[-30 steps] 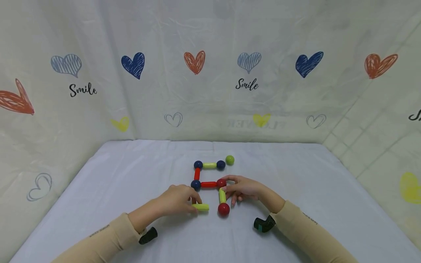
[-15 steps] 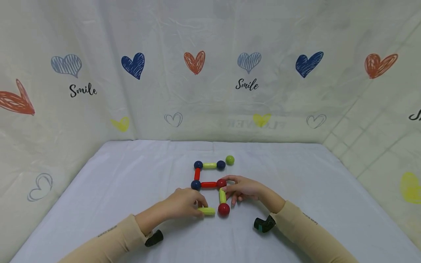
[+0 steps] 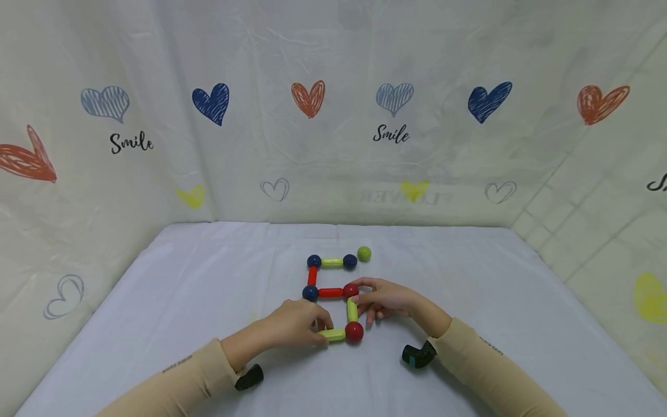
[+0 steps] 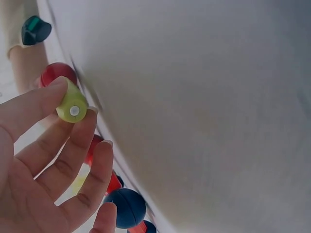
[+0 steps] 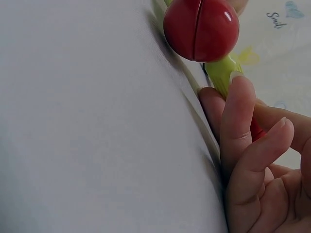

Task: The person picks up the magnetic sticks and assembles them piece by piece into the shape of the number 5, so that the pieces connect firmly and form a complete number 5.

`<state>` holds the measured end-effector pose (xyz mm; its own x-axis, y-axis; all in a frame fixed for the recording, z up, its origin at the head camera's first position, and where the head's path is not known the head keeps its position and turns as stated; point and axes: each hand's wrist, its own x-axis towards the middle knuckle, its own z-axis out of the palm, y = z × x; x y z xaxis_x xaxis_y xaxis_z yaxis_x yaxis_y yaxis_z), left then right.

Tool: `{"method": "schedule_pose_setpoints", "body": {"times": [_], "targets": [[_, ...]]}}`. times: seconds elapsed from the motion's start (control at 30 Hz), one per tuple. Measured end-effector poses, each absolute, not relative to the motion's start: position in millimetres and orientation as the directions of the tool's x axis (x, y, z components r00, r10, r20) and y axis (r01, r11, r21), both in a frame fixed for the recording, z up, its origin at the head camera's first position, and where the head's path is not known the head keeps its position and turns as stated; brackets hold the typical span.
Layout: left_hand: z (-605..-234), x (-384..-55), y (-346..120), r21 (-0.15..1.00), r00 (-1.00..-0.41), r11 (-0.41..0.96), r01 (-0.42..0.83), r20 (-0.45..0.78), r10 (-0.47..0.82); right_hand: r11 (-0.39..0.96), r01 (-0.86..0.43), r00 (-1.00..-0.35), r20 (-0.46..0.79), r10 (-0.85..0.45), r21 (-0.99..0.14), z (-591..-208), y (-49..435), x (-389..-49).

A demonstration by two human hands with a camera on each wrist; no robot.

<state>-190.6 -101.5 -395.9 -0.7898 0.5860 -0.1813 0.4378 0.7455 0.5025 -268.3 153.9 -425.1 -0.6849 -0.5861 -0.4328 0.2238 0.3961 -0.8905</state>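
Observation:
In the head view, my left hand (image 3: 298,323) pinches a yellow-green toy rod (image 3: 333,335) between thumb and fingers. The rod's right end touches the near red ball (image 3: 354,332); its other end shows a white dot in the left wrist view, on the yellow-green rod (image 4: 73,110). My right hand (image 3: 385,296) holds the far red ball (image 3: 351,291) with its index finger on it and its thumb at the top of the upright yellow-green rod (image 3: 352,311). That upright rod joins both red balls. In the right wrist view, fingers (image 5: 238,107) partly hide it.
A red rod (image 3: 330,293) runs from the far red ball to a blue ball (image 3: 310,293). Another red rod (image 3: 312,275) leads to a second blue ball (image 3: 314,262), then a yellow-green rod and a blue ball (image 3: 350,262). A loose green ball (image 3: 364,253) lies beside it.
My left hand has moved right and slightly nearer, bringing its yellow-green rod from a gap into contact with the near red ball. My right hand has stayed in place.

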Motion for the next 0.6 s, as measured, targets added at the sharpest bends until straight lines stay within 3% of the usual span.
{"method": "schedule_pose_setpoints", "body": {"times": [0.13, 0.47, 0.6], "targets": [[-396.0, -191.8, -100.5, 0.512, -0.788, 0.739, 0.437, -0.179, 0.590, 0.403, 0.205, -0.675, -0.427, -0.602, -0.892, -423.6, 156.9, -268.8], [-397.5, -192.6, -99.5, 0.516, -0.785, 0.735, 0.441, -0.176, 0.595, 0.456, -0.003, -0.697, -0.325, -0.639, -0.890, -406.7, 180.9, -265.3], [-395.6, -192.4, -100.5, 0.520, -0.783, 0.729, 0.445, -0.169, 0.599, 0.452, -0.092, -0.653, -0.289, -0.700, -0.887, -394.4, 185.9, -254.6]]}}
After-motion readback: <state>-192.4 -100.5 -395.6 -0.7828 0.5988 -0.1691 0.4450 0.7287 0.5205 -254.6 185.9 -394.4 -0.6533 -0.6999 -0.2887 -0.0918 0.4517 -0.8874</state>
